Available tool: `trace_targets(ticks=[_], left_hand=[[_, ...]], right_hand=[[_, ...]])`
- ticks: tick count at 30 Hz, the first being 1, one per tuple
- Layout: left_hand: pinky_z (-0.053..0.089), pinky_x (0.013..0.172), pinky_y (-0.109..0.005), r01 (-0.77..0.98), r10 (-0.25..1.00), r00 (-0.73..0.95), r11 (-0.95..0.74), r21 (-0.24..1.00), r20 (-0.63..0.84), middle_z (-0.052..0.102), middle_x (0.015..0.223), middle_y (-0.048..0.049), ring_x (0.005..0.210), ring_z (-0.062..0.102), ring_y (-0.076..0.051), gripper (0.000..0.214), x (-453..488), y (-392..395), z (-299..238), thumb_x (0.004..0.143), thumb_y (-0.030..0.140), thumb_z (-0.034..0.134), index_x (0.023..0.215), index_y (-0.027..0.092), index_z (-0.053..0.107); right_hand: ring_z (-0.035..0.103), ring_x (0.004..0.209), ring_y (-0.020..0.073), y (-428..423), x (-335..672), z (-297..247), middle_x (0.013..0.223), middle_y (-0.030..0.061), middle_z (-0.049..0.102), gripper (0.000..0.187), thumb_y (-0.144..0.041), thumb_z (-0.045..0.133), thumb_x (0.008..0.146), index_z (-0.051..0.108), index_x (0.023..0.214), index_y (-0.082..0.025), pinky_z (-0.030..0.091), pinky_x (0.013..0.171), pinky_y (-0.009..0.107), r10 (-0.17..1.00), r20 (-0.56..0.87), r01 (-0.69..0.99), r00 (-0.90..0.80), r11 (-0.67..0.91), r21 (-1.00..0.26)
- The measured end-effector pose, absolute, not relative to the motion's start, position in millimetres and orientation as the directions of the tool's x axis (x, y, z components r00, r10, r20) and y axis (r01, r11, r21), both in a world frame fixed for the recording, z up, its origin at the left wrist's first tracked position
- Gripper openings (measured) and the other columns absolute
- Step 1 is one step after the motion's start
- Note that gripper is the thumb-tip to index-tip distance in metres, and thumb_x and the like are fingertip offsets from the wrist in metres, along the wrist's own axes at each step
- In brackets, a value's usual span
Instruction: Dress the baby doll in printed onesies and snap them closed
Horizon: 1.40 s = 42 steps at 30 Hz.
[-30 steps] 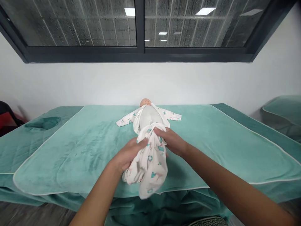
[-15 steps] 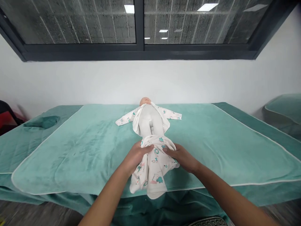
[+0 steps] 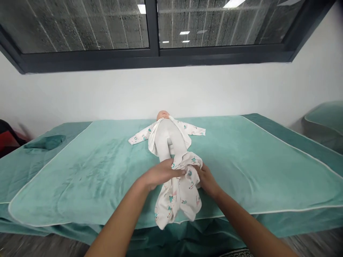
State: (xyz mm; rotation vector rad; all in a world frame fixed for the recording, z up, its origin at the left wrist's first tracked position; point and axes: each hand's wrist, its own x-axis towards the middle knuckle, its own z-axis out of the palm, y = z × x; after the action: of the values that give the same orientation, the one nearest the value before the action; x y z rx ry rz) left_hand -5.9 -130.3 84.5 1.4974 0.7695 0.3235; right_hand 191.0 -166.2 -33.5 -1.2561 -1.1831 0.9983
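Note:
A baby doll (image 3: pixel 168 130) lies on its back on the bed, its head toward the wall. Its white printed top (image 3: pixel 142 136) hangs open at the front, with both sleeves spread sideways. White baby trousers (image 3: pixel 178 196) with teal prints are bunched around the doll's lower legs, their legs hanging toward me. My left hand (image 3: pixel 164 173) is closed on the waistband from the left, thumb over the cloth. My right hand (image 3: pixel 207 179) grips the waistband on the right, its fingers partly hidden in the folds. The doll's feet are covered by the cloth.
A teal blanket (image 3: pixel 80 178) with white piping covers the bed beneath the doll. Behind it stand a white wall (image 3: pixel 120 94) and a dark-framed window (image 3: pixel 158 59). A red and black object (image 3: pixel 9 139) is at the far left, a teal cushion (image 3: pixel 325 117) at the far right.
The bunched trousers have shifted slightly right around the doll's legs. My left hand has moved right, further across the waistband. The view has tilted a little.

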Motion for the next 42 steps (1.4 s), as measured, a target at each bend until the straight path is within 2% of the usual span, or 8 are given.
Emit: trace_targets(ticks=[4,11,20,23,28,35,39,42], left_hand=[[0.048,0.094,-0.039,0.202,0.577,0.768,0.193,0.960,-0.278,0.071,0.115,-0.0102,0.110,0.064,-0.029,0.046,-7,-108,93,0.072,0.035,0.077,0.115,0.018,0.068],[0.051,0.088,-0.038,0.159,0.855,0.427,0.250,0.955,-0.295,0.073,0.109,-0.0095,0.104,0.066,-0.029,0.039,27,-83,88,0.068,0.032,0.080,0.103,0.018,0.069],[0.048,0.095,-0.040,0.247,0.589,0.752,0.165,0.955,-0.296,0.069,0.117,-0.0101,0.114,0.061,-0.030,0.055,19,-82,85,0.066,0.027,0.081,0.118,0.018,0.065],[0.050,0.090,-0.039,0.261,0.742,0.613,0.133,0.956,-0.270,0.070,0.113,-0.0098,0.109,0.062,-0.030,0.051,22,-74,88,0.066,0.029,0.079,0.114,0.018,0.065],[0.049,0.078,-0.032,0.384,0.976,0.218,-0.063,0.921,-0.024,0.069,0.099,-0.0069,0.091,0.063,-0.024,0.030,42,-56,72,0.070,0.027,0.069,0.098,0.017,0.065],[0.046,0.066,-0.029,0.370,0.978,0.182,-0.163,0.915,0.101,0.064,0.079,-0.0007,0.067,0.058,-0.017,0.020,57,-26,54,0.071,0.023,0.063,0.090,0.018,0.062],[0.046,0.075,-0.028,0.311,0.978,0.159,-0.179,0.933,0.135,0.065,0.081,-0.0010,0.080,0.060,-0.020,0.016,46,-25,57,0.071,0.025,0.066,0.086,0.017,0.064],[0.047,0.079,-0.030,0.088,0.954,0.300,-0.038,0.995,0.010,0.069,0.093,-0.0049,0.089,0.063,-0.022,0.031,30,-32,56,0.071,0.032,0.074,0.097,0.016,0.066]], right_hand=[[0.058,0.107,0.0276,-147,200,-36,0.109,0.0080,0.067,0.034,-0.048,0.054,0.087,0.062,0.104,-0.020,0.044,0.094,0.040,0.949,0.220,0.170,0.227,0.184,-0.968],[0.055,0.112,0.0266,-106,197,-34,0.122,0.0093,0.063,0.041,-0.050,0.047,0.089,0.060,0.114,-0.021,0.042,0.098,0.041,0.911,0.228,0.238,0.343,0.151,-0.960],[0.057,0.113,0.0302,-82,210,-36,0.119,0.0128,0.065,0.035,-0.048,0.050,0.085,0.063,0.106,-0.024,0.044,0.096,0.043,0.905,0.179,0.159,0.386,0.126,-0.979],[0.057,0.112,0.0289,-75,208,-41,0.121,0.0129,0.064,0.039,-0.047,0.046,0.086,0.062,0.110,-0.020,0.044,0.097,0.042,0.892,0.167,0.149,0.420,0.113,-0.982],[0.060,0.105,0.0258,-59,204,-44,0.117,0.0102,0.067,0.041,-0.042,0.041,0.086,0.060,0.113,-0.018,0.047,0.090,0.038,0.860,0.159,0.096,0.484,0.129,-0.987],[0.055,0.114,0.0260,-27,211,-32,0.118,0.0121,0.064,0.036,-0.041,0.040,0.088,0.057,0.112,-0.020,0.041,0.099,0.040,0.829,0.242,0.233,0.504,0.139,-0.963],[0.057,0.106,0.0254,-21,216,-32,0.109,0.0086,0.065,0.027,-0.040,0.046,0.084,0.057,0.101,-0.021,0.042,0.095,0.039,0.853,0.249,0.262,0.458,0.139,-0.955],[0.058,0.102,0.0239,-28,223,-18,0.106,0.0054,0.065,0.029,-0.041,0.055,0.079,0.058,0.101,-0.021,0.044,0.091,0.036,0.915,0.303,0.265,0.266,0.233,-0.936]])
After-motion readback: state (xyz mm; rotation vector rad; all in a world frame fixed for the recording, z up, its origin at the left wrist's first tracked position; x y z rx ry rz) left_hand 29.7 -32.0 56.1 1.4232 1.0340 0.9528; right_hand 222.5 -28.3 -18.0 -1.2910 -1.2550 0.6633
